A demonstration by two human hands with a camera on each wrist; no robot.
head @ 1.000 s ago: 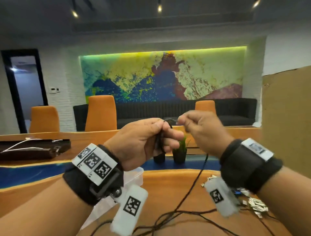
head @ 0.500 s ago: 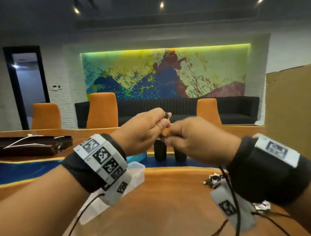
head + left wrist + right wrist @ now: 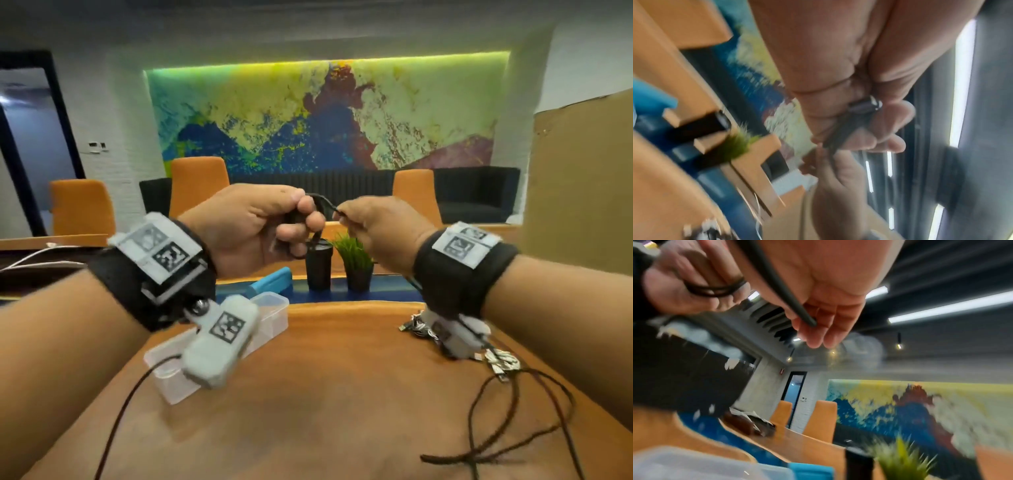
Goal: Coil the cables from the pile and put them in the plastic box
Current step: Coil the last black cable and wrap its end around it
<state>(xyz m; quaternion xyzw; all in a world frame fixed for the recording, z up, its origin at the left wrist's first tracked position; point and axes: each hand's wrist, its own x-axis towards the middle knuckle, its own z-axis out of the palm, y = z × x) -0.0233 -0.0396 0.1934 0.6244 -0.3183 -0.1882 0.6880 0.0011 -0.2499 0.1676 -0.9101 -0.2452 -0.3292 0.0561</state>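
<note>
Both hands are raised above the wooden table. My left hand grips a small coil of black cable, whose loops hang below its fingers. My right hand pinches the same cable just right of the coil, and a short arc of it bridges the hands. In the left wrist view a plug shows between the left fingers. In the right wrist view the cable runs across the right palm. The cable's loose tail lies on the table. The clear plastic box sits under my left wrist.
A pile of cables with metal plugs lies on the table under my right wrist. A black cup and a potted plant stand beyond the hands. A cardboard panel rises at the right. Orange chairs line the far side.
My right hand swung in close against the left hand, then drew back out to the right with the cable. The loose tail on the table shifted to the right.
</note>
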